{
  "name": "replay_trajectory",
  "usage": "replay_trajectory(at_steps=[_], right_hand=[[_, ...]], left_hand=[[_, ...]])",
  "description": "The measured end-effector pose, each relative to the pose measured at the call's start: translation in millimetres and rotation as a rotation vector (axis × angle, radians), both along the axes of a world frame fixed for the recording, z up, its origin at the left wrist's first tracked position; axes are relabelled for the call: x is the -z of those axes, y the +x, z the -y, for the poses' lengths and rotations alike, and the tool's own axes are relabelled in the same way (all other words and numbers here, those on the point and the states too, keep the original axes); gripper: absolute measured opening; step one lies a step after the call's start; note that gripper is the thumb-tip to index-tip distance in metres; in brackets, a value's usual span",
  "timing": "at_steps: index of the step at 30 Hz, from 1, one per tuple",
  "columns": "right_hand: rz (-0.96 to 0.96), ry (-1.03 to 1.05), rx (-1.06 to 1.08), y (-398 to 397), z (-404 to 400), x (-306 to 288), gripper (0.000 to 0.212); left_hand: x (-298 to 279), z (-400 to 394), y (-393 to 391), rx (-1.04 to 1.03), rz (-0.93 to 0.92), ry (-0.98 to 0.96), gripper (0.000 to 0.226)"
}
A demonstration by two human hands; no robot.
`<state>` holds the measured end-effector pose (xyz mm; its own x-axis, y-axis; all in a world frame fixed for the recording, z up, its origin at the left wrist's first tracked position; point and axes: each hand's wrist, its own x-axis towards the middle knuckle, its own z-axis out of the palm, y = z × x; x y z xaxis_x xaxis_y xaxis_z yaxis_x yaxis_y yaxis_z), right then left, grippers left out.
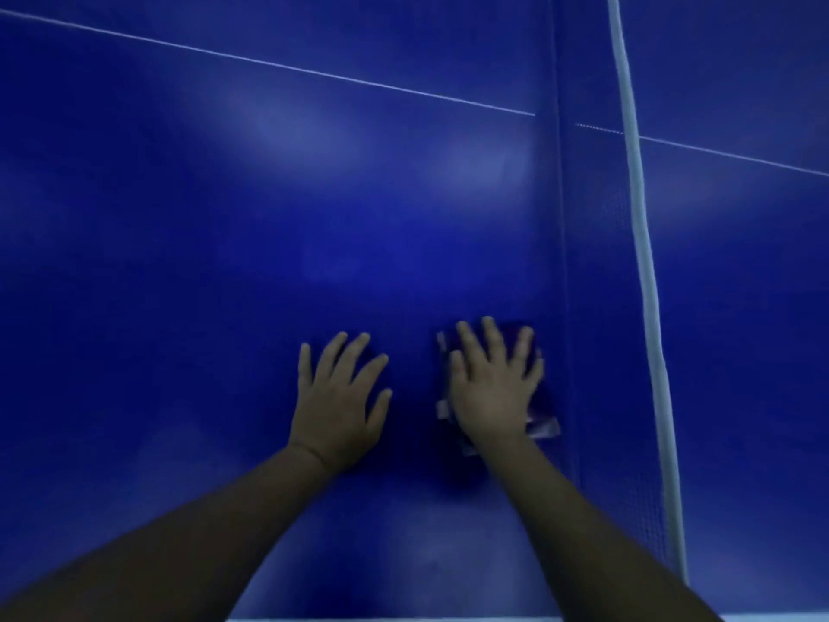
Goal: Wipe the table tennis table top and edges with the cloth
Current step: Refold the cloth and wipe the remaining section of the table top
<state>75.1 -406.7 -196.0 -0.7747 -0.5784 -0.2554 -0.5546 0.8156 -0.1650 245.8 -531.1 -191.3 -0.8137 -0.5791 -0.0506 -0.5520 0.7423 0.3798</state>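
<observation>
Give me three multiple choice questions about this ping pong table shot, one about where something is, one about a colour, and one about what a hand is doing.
1. Where does the cloth lie?
A. under the right hand
B. draped over the net
C. under the left hand

2. What colour is the table top?
A. green
B. blue
C. red

3. How is the left hand placed?
A. clenched in a fist
B. flat on the table with fingers spread
C. gripping the net

Answers:
1. A, the cloth's edges show around the flat right hand, just short of the net.
2. B, the whole surface is deep blue with thin white lines.
3. B, its fingers are straight and spread on bare table, with nothing under them.
</observation>
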Motion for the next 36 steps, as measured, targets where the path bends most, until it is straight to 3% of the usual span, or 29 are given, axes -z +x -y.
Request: replay_trajectory(at_steps=[2,4,8,13,18,21,26,29,32,36], right_hand=[[-0.034,-0.029,-0.224,43.5,-22.5,1.0,0.049],[-0.025,-0.009,-0.313,77.5,-71.5,-2.8,0.047],[-0.007,0.049,-0.219,63.1,-138.5,-11.6,0.053],[0.038,0.012,0.162,51.1,-100.1,-8.5,0.059],[-0.005,0.011,-0.119,113.1,-148.3,-15.8,0.051],[0.043,0.068,0.029,112.5,-186.6,-18.4,0.06],[0.07,0.082,0.178,141.7,-171.4,-19.8,0.065],[0.026,0.059,0.099,171.6,-172.0,-20.0,0.054],[-0.047,0.061,0.013,189.3,-177.7,-20.8,0.061],[-0.042,0.032,-0.109,189.7,-182.2,-31.0,0.042]], left_hand=[[1.0,-18.9,17.7,0.023,0.045,-0.023,0.053],[3.8,-31.5,33.3,0.042,0.059,-0.036,0.054],[12.4,-51.5,61.1,0.123,0.03,-0.041,0.056],[15.8,-61.6,77.5,0.245,0.111,-0.105,0.061],[16.2,-62.0,76.8,0.232,0.116,-0.062,0.061],[16.4,-63.2,78.0,0.223,0.116,-0.06,0.061],[10.3,-64.3,76.0,0.206,0.115,-0.032,0.061],[7.1,-68.4,77.3,0.191,0.16,0.04,0.057],[1.7,-84.4,79.1,0.157,0.186,0.106,0.053],[-12.3,-126.4,86.8,0.143,0.042,0.248,0.043]])
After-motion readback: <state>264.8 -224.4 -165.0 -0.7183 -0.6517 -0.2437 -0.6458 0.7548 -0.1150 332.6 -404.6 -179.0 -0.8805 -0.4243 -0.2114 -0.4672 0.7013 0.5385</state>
